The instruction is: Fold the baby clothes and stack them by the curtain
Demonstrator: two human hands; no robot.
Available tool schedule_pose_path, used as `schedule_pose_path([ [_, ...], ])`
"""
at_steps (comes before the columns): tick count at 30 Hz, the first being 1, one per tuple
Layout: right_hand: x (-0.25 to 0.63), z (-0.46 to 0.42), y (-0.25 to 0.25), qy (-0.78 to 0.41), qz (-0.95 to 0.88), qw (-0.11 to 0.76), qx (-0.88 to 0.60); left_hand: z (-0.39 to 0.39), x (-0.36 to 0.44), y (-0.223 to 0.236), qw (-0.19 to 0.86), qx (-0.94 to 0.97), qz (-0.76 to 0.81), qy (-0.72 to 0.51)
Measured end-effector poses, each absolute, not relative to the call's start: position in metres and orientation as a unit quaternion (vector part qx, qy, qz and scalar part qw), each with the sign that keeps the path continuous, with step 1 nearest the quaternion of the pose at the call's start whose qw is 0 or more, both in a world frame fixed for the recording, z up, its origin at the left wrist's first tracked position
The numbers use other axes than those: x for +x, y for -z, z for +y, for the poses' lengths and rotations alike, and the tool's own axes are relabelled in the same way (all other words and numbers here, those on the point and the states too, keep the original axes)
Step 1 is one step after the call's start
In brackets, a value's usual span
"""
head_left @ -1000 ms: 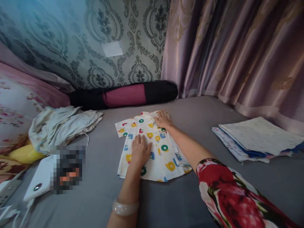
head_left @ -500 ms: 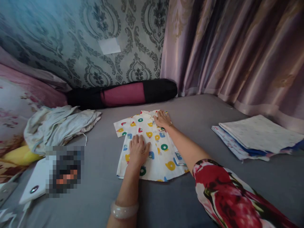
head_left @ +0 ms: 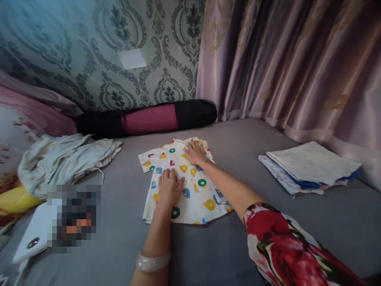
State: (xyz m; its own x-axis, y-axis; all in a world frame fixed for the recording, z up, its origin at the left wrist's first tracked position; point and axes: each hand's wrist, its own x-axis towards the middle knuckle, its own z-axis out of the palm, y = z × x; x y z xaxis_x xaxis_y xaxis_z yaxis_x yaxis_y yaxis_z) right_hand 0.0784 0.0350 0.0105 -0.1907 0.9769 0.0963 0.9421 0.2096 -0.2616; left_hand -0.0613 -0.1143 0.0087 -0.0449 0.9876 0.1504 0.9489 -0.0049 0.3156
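A small white child's shirt (head_left: pixel 196 198) printed with coloured shapes lies flat on the grey bed sheet (head_left: pixel 214 254), its right side folded in over the body. My left hand (head_left: pixel 169 186) rests palm down on the middle of the shirt, fingers stretched out and flat. My right hand (head_left: pixel 195 152) lies flat near the collar, fingers spread and pressing the fabric. Neither hand holds anything. A pale bangle (head_left: pixel 152 261) sits on my left wrist, and a red flowered sleeve (head_left: pixel 285 250) covers my right arm.
A heap of crumpled pale clothes (head_left: pixel 64 159) lies at the left. A stack of folded cloths (head_left: pixel 309 167) sits at the right. A black and maroon roll bag (head_left: pixel 149 118) lies along the wall. A white device (head_left: pixel 32 234) rests at the lower left. Curtains (head_left: pixel 297 67) hang behind.
My hands stay flat on the shirt, the left edging slightly up it. The camera has turned a little to the right, so everything sits further left in view.
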Motion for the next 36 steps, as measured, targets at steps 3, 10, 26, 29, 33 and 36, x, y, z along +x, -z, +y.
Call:
schedule_pose_path([
  [3, 0.076, 0.033, -0.008, -0.084, -0.767, 0.106, -0.627, -0.114, -0.062, -0.008, 0.055, 0.692, 0.701, -0.162],
  [10, 0.077, 0.033, -0.009, -0.082, -0.767, 0.099, -0.629, -0.115, -0.062, -0.009, 0.054, 0.694, 0.702, -0.152],
  [26, 0.091, 0.048, -0.017, -0.065, -0.762, 0.129, -0.631, -0.116, -0.06, -0.014, 0.055, 0.693, 0.706, -0.135],
  [29, 0.096, 0.053, -0.009, -0.054, -0.749, 0.124, -0.649, -0.117, -0.06, -0.016, 0.063, 0.693, 0.706, -0.131],
  [33, 0.097, 0.058, -0.001, -0.071, -0.74, 0.115, -0.659, -0.117, -0.06, -0.017, 0.07, 0.691, 0.707, -0.129],
  [36, 0.097, 0.06, 0.0, -0.068, -0.742, 0.112, -0.657, -0.117, -0.06, -0.017, 0.074, 0.687, 0.712, -0.128],
])
